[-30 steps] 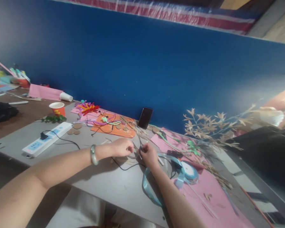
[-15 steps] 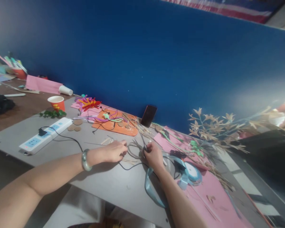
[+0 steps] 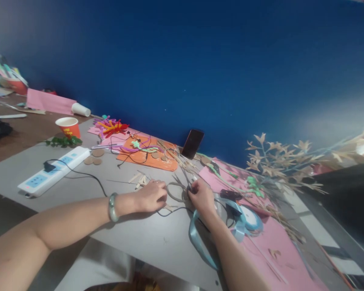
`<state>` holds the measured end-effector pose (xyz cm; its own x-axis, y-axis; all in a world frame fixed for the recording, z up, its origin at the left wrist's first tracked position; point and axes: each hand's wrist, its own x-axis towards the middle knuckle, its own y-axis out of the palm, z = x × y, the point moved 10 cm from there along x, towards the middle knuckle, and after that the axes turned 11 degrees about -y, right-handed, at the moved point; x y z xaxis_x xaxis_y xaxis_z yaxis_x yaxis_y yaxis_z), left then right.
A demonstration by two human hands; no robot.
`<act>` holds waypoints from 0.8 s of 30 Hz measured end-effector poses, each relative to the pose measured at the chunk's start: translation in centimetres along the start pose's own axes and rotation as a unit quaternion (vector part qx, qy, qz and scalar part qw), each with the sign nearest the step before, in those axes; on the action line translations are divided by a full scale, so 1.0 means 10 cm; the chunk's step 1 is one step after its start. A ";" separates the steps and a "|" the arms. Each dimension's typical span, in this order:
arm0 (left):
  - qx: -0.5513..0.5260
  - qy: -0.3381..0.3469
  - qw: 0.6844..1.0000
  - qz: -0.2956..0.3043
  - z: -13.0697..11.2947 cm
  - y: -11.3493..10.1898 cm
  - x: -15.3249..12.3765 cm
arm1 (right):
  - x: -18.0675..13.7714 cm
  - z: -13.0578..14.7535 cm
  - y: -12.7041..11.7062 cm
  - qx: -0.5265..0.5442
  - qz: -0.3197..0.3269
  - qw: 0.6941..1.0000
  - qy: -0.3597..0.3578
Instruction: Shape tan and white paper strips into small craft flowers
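My left hand (image 3: 151,196) rests curled on the grey table (image 3: 145,238), a pale green bangle (image 3: 112,207) on its wrist. Its fingertips pinch one side of a thin loop of tan strand (image 3: 175,191) lying flat on the table. My right hand (image 3: 202,195) is closed on the other side of that loop, next to some thin dark stems. What else it grips is too small to make out. A light blue ribbon (image 3: 200,242) runs under my right wrist to its spool (image 3: 250,217).
A dark phone (image 3: 192,144) leans on the blue partition. An orange sheet (image 3: 145,157) carries coloured pipe cleaners. A white power strip (image 3: 51,171) with a black cable lies at left, near a red paper cup (image 3: 68,126). Dried tan branches (image 3: 279,161) and pink paper (image 3: 269,250) lie at right.
The view has tilted and shifted. My hands have lowered onto the table and moved slightly apart, and the strand between them now lies as an open loop.
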<state>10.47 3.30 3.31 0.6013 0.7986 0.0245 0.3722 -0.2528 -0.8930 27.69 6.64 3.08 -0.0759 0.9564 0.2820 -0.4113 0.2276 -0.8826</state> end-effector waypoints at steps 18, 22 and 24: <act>-0.180 -0.013 0.984 -0.005 0.11 -0.03 0.03 | -0.04 0.45 -0.07 0.259 0.037 0.961 -0.094; -0.264 -0.037 0.964 0.007 0.21 -0.10 0.08 | -0.07 0.64 -0.07 0.305 0.105 0.937 -0.134; -0.271 -0.037 0.962 0.010 0.21 -0.14 0.08 | -0.08 0.69 -0.07 0.307 0.122 0.932 -0.150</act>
<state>8.95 5.38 3.66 0.5674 0.8225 -0.0394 0.6873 -0.4994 -0.5274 21.76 4.43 6.04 -0.4476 0.8508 0.2754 -0.7839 -0.2252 -0.5786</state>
